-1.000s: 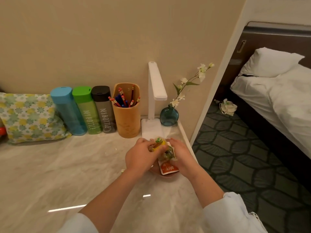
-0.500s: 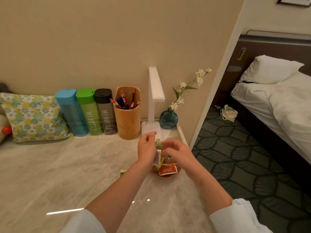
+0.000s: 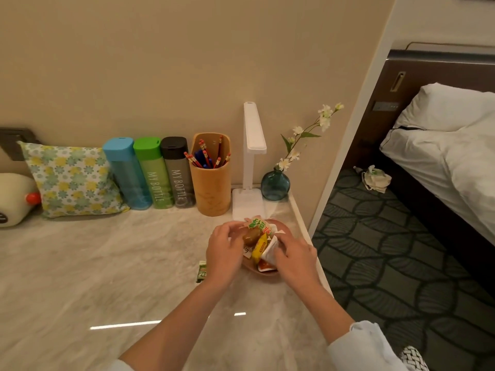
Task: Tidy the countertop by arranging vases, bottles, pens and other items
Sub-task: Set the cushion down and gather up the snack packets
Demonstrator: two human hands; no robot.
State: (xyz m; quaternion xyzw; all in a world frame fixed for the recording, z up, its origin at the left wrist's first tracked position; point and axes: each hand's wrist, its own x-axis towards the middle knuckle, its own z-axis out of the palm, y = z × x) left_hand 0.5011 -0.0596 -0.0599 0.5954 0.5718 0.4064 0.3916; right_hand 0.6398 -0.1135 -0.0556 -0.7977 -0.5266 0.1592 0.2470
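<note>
A small pink dish (image 3: pixel 263 271) near the counter's right edge holds several snack packets (image 3: pixel 259 246): a green-and-white one, a brown one, a yellow one, a white one and a red one. My left hand (image 3: pixel 223 254) grips the packets from the left, and my right hand (image 3: pixel 293 259) presses on the white packet from the right. A green packet (image 3: pixel 201 271) lies on the marble just left of my left hand. Along the wall stand a blue bottle (image 3: pixel 126 174), a green bottle (image 3: pixel 152 174), a grey bottle (image 3: pixel 178 172), a wooden pen holder (image 3: pixel 211 184) and a blue glass vase (image 3: pixel 276 184) with a flower stem.
A white desk lamp (image 3: pixel 250 167) stands between the pen holder and the vase. A floral cushion (image 3: pixel 71 180) and a white plush toy (image 3: pixel 14 199) sit at the back left. The counter edge (image 3: pixel 310 236) drops to patterned carpet, with a bed (image 3: pixel 455 156) beyond.
Both hands have shifted slightly away from me over the dish and rearranged the packets. The camera view has tilted, so the wall items appear lower and farther left.
</note>
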